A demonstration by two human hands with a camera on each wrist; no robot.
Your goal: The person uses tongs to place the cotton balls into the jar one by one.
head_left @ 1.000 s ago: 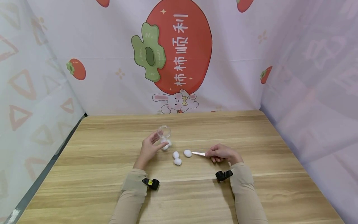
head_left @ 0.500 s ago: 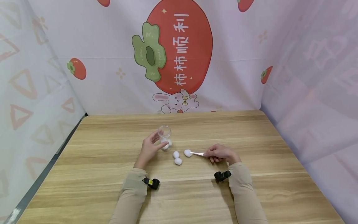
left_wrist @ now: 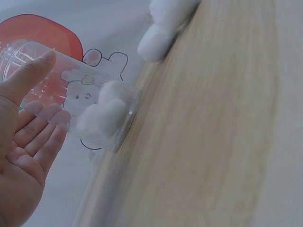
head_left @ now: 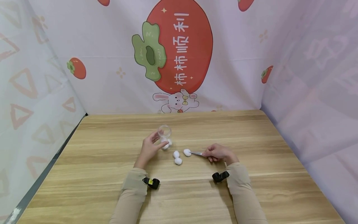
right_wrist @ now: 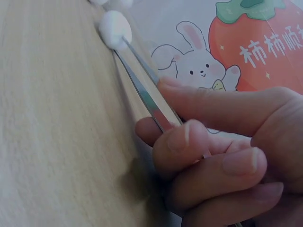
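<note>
A clear jar (head_left: 165, 133) stands upright on the table, held by my left hand (head_left: 149, 150) with the thumb on one side and the fingers on the other. Several white cotton balls (left_wrist: 106, 113) lie at its bottom. My right hand (head_left: 220, 152) pinches a pair of metal tweezers (right_wrist: 147, 100) between thumb and fingers, the other fingers curled below. The tweezers point left, their tips apart and right at a single cotton ball (right_wrist: 115, 29) on the table. Between that ball and the jar, nearer the front, two more cotton balls (head_left: 177, 161) lie against each other.
The wooden table (head_left: 179, 199) reaches back to a white cloth backdrop (head_left: 229, 84) printed with a persimmon and a rabbit. Cloth also hangs along the left and right sides. A small black camera sits on each wrist over beige sleeves (head_left: 243, 189).
My right hand has moved slightly left, bringing the tweezer tips from the cotton ball's edge onto it; the ball has shifted a little left. The left hand and jar stay put.
</note>
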